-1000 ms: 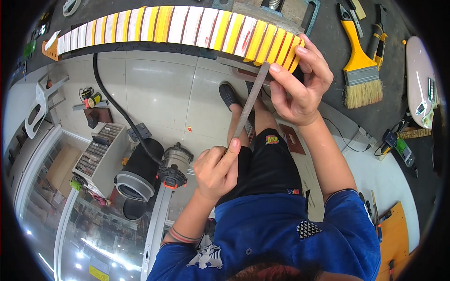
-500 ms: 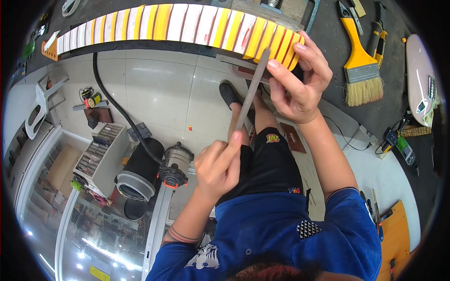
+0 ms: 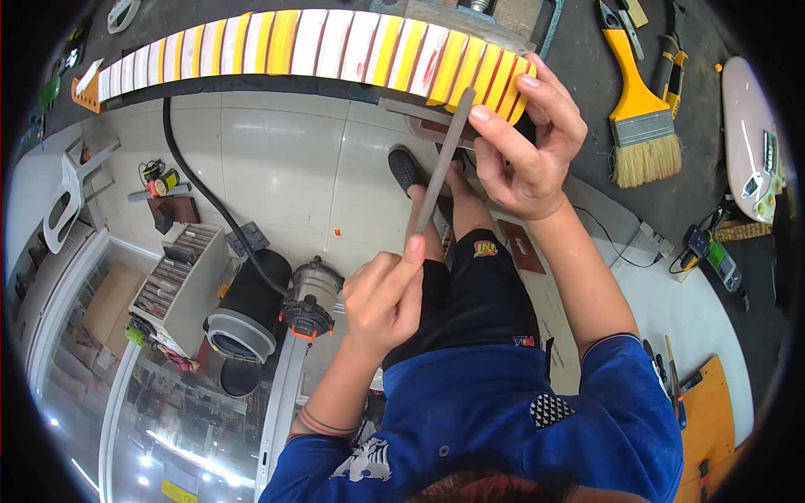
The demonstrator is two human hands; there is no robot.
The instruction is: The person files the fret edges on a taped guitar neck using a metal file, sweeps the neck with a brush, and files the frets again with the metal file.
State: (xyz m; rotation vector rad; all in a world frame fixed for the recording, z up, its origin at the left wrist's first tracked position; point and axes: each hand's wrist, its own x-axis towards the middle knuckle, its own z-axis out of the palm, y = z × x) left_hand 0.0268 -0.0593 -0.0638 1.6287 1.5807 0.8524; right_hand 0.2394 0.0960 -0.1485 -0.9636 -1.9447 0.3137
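Observation:
A long guitar neck (image 3: 331, 46), covered in white and yellow tape strips with narrow dark gaps between them, lies along the bench's near edge. My left hand (image 3: 384, 298) is closed round the lower end of a slim grey file (image 3: 444, 163), one finger stretched along it. The file slants up to the right, its tip over the yellow strips near the neck's right end. At that end my right hand (image 3: 537, 138) grips the neck, with fingers on its top and edge. One right fingertip is close beside the file's tip; whether they touch I cannot tell.
On the dark bench lie a yellow-handled brush (image 3: 641, 109), a yellow-and-black cutter (image 3: 672, 75) and a pale pink guitar body (image 3: 749, 138). A metal vise (image 3: 503, 21) stands behind the neck. Below are a black hose (image 3: 201, 180) and a black canister (image 3: 260, 293).
The whole view has shifted slightly. The file's tip has moved a little along the yellow strips, with the left hand lower. The right hand keeps its hold on the neck's end.

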